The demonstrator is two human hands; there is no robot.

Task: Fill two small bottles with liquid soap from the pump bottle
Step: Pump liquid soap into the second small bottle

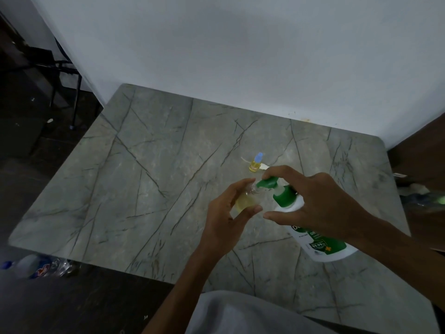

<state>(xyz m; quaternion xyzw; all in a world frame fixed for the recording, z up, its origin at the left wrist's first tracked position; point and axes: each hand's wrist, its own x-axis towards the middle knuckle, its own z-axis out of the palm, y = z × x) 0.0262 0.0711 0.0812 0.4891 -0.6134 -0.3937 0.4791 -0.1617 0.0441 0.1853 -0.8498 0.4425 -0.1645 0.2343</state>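
Observation:
A white pump bottle [320,242] with a green label and green pump head [267,183] stands on the table at centre right. My right hand [317,203] rests over the pump, fingers on its head. My left hand [226,213] holds a small clear bottle [244,201] with yellow liquid in it, its open neck right under the pump spout. A second small bottle [255,163], yellowish with a blue cap, stands upright just behind the hands.
The grey marble-patterned table [144,189] meets a white wall at the back. A small white tag [264,167] lies beside the capped bottle. A plastic bottle [36,266] lies on the dark floor at left. Chair legs [74,102] stand far left.

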